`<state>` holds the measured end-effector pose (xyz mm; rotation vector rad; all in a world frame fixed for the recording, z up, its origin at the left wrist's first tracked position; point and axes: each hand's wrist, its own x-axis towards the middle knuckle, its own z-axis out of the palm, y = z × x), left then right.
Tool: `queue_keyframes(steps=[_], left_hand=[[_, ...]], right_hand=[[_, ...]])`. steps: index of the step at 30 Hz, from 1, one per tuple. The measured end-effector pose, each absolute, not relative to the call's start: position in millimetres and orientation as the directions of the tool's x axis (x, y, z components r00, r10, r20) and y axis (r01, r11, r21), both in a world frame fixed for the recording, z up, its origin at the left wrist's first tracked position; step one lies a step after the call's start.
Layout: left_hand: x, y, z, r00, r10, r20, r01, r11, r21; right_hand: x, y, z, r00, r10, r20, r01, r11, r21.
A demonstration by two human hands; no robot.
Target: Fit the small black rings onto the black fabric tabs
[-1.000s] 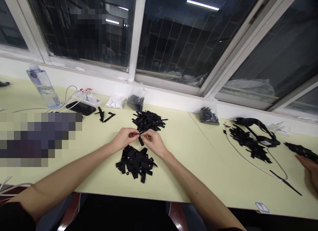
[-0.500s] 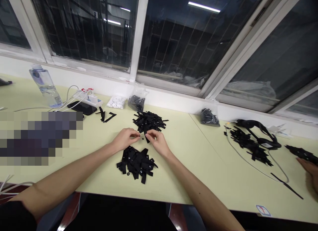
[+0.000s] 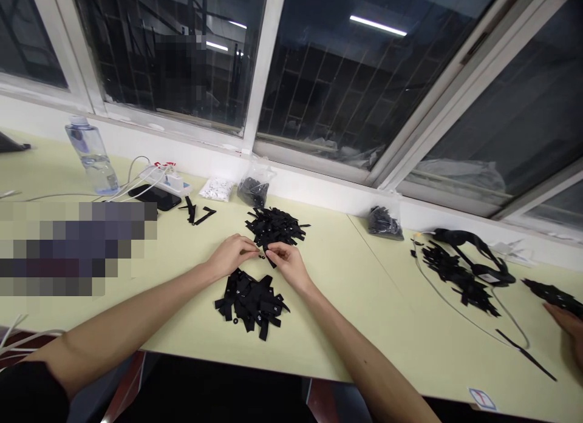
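Pinching a black fabric tab in the right hand grip just beyond the near heap of tabs, left hand grip beside it impossible to tell, further heap beyond seemingly still unhandled.

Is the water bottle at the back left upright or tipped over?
Upright: the water bottle stands on its base on the table, neck pointing up.
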<state>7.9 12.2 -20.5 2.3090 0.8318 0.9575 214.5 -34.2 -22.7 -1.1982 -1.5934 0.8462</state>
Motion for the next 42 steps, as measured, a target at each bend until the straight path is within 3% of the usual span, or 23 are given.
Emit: queue_keyframes(steps=[4, 9, 16, 24, 30, 42], left_hand=[[9, 7, -14, 0.481, 0.755, 0.447, 0.255, -0.607, 0.752], [13, 4, -14, 0.472, 0.810, 0.348, 0.085, -0.435, 0.896], [16, 3, -17, 0.463, 0.835, 0.297, -0.056, -0.307, 0.950], [14, 8, -14, 0.359, 0.883, 0.302, -0.146, -0.267, 0.953], [13, 11, -15, 0.298, 0.917, 0.264, -0.156, -0.226, 0.962], [15, 1, -9, 0.404, 0.903, 0.147, -0.215, -0.062, 0.975]], right_hand=[[212, -36, -21, -0.104, 0.951, 0.292, 0.294, 0.310, -0.904], [208, -40, -17, -0.117, 0.937, 0.330, 0.312, 0.350, -0.883], [206, -41, -16, -0.123, 0.924, 0.363, 0.380, 0.382, -0.843], [217, -34, -18, -0.205, 0.872, 0.444, 0.728, 0.439, -0.527], [206, -31, -22, -0.303, 0.865, 0.401, 0.787, 0.464, -0.406], [204, -32, -21, -0.386, 0.830, 0.402, 0.855, 0.486, -0.183]])
